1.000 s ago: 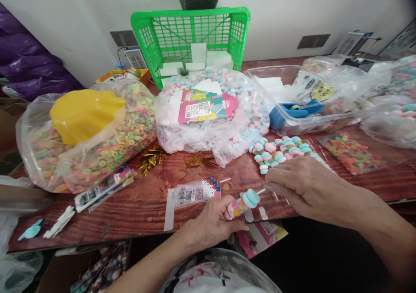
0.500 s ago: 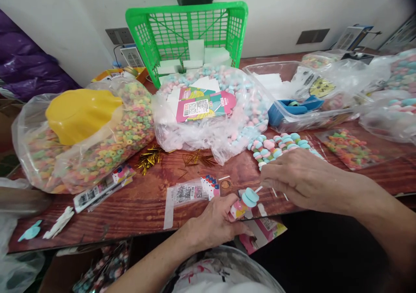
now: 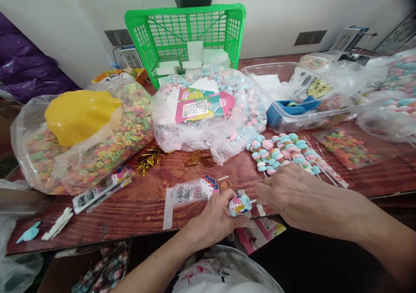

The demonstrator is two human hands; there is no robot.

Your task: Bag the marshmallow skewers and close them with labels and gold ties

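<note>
My left hand (image 3: 216, 215) is wrapped round a candy skewer (image 3: 242, 204) at the table's front edge. A printed clear wrapper covers part of its candy, and the light-blue end sticks out toward the right. My right hand (image 3: 287, 193) pinches the white stick coming from that end; the fingertips partly hide it. Just beyond my right hand lies a group of finished-looking candy skewers (image 3: 281, 152) in blue, pink and green. A flat printed wrapper (image 3: 191, 192) rests on the table left of the held skewer. Below my hands, a printed card (image 3: 260, 236) juts past the table edge.
A bag of ring candies (image 3: 130, 132) with a yellow bowl (image 3: 82, 115) stands left. Behind the hands sit a bag of pink-and-blue candies (image 3: 250, 106), a green basket (image 3: 185, 13) and a clear tub (image 3: 299, 122). Gold twist ties (image 3: 149, 161) lie mid-table.
The skewer's candy has slid deeper into the wrapper, with less blue showing. My right hand has moved slightly down and left, uncovering more of the skewers behind it.
</note>
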